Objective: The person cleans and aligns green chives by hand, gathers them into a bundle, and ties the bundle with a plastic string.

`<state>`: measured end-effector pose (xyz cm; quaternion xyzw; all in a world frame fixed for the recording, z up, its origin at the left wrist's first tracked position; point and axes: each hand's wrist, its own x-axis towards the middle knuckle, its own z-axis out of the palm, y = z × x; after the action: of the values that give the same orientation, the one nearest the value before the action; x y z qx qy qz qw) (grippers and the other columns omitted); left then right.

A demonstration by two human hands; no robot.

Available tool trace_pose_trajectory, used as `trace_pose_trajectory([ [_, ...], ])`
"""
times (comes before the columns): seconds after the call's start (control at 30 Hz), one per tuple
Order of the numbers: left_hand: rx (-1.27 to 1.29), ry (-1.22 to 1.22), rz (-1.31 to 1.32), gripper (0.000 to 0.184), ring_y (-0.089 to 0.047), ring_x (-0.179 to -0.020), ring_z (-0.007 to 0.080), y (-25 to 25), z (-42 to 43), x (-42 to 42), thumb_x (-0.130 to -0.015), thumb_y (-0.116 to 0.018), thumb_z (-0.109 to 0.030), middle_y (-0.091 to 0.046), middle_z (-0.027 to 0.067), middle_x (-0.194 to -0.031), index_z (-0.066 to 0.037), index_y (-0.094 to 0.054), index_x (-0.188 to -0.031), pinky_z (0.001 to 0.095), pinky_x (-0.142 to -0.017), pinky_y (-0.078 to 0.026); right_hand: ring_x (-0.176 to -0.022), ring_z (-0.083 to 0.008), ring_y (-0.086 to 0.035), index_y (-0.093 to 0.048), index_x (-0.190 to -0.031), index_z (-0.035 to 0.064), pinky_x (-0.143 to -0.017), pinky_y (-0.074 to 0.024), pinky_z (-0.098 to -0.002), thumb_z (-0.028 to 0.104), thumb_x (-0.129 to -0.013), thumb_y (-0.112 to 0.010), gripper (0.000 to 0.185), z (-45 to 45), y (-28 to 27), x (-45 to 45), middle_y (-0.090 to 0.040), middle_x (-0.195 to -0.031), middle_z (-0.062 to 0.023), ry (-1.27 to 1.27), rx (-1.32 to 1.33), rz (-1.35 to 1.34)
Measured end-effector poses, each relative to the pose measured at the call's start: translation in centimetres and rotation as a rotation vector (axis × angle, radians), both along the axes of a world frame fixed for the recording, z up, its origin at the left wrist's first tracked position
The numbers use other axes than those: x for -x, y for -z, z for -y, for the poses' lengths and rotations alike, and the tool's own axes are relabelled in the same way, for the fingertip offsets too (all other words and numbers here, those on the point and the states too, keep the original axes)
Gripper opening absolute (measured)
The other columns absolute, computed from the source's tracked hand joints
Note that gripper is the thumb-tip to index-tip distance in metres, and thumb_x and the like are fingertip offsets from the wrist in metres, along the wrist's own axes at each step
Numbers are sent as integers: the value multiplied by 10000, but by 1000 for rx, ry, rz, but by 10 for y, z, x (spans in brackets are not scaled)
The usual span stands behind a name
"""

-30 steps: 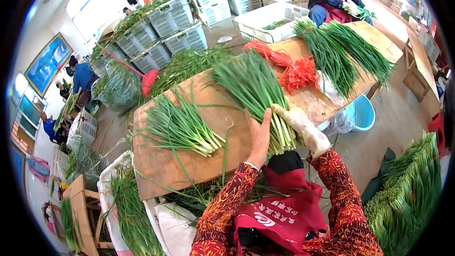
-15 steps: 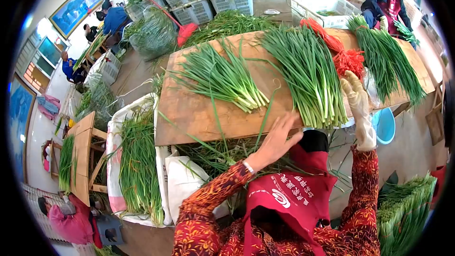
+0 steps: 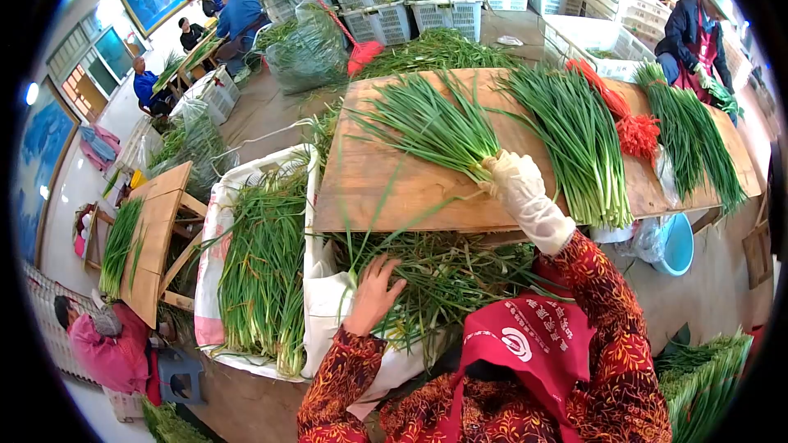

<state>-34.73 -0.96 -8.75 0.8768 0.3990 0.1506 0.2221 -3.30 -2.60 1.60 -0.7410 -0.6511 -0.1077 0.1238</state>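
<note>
My right hand (image 3: 525, 197), in a pale glove, is closed round the white stem ends of a small bunch of green stalks (image 3: 435, 125) on the wooden board (image 3: 394, 201). Bare, with its fingers apart, my left hand (image 3: 376, 291) is over the white bag edge, beside loose green leaves (image 3: 451, 279) below the board. A larger bunch (image 3: 579, 143) lies on the board to the right of my gloved hand. Past it are red ties (image 3: 639, 133) and more dark green bunches (image 3: 685, 139).
A white-lined crate of stalks (image 3: 263, 279) stands left of the board. A blue bucket (image 3: 676, 244) is under its right end. Stacked crates (image 3: 447, 18) and a red broom (image 3: 364, 56) are behind. Co-workers sit at the far right (image 3: 698, 41), upper left and lower left.
My right hand has moved left from beside the larger bunch and taken hold of the smaller one. My left hand has left the board's edge, down and left. The view has shifted.
</note>
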Motion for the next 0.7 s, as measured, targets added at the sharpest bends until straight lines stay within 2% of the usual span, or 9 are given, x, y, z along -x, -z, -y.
trace_pose_trajectory([
  [0.1,281,-27,137,356,-518,-1046,302,-3,0,19,-845,-566,-198,-523,141,-1176,-54,-514,-1167,364,-881,-421,-785,-279,-612,-608,-763,73,-695,-466,-390,317,-751,-641,247,-25,29,-11,-610,-761,-138,127,19,75],
  [0.2,601,-9,414,358,-570,-992,218,-25,6,8,-886,-533,-212,-576,121,-1118,-40,-494,-1198,302,-823,-459,-709,-301,-595,-636,-856,88,-647,-445,-394,326,-756,-641,259,-22,13,-6,-606,-805,-115,120,103,-63],
  [0.27,814,23,607,395,-573,-977,160,-49,6,-11,-911,-503,-246,-571,104,-1123,-11,-465,-1226,269,-804,-469,-724,-267,-612,-641,-834,65,-627,-452,-366,337,-770,-620,281,-14,-9,4,-616,-743,-135,126,121,-403],
  [0.3,843,33,687,406,-572,-977,164,-59,5,-21,-913,-497,-256,-568,107,-1127,-8,-459,-1232,274,-803,-471,-731,-251,-621,-643,-823,53,-617,-456,-352,343,-777,-609,295,-9,-18,10,-621,-712,-146,126,131,-577],
  [0.33,870,44,770,418,-571,-978,169,-68,2,-33,-915,-492,-267,-566,109,-1131,-5,-453,-1238,279,-802,-473,-656,-183,-590,-639,-880,34,-568,-431,-294,347,-808,-604,323,-1,-21,14,-620,-703,-94,94,136,-782],
  [0.43,891,-19,1012,451,-564,-987,177,-74,-9,-71,-919,-478,-306,-562,111,-1132,-9,-438,-1257,295,-808,-475,-594,-102,-507,-614,-896,15,-537,-385,-239,323,-832,-611,315,7,14,18,-568,-664,-11,-28,157,-1390],
  [0.47,884,-51,1089,462,-561,-991,179,-73,-15,-83,-921,-473,-320,-561,111,-1130,-13,-434,-1263,300,-811,-476,-569,-55,-438,-591,-913,1,-517,-345,-202,266,-854,-603,272,15,15,23,-531,-667,31,-72,174,-1603],
  [0.5,929,-50,1122,444,-560,-989,176,-72,-23,-94,-917,-485,-311,-567,101,-1111,-22,-449,-1251,303,-804,-478,-555,-50,-428,-584,-908,1,-513,-334,-196,236,-854,-604,242,19,26,27,-529,-657,23,-113,152,-1722],
  [0.7,1050,-83,1154,336,-578,-860,106,-62,-51,-128,-883,-564,-242,-602,20,-1002,-57,-519,-1160,257,-680,-481,-622,-59,-439,-616,-943,24,-562,-351,-221,273,-847,-610,267,34,22,48,-544,-677,21,-90,187,-1456],
])
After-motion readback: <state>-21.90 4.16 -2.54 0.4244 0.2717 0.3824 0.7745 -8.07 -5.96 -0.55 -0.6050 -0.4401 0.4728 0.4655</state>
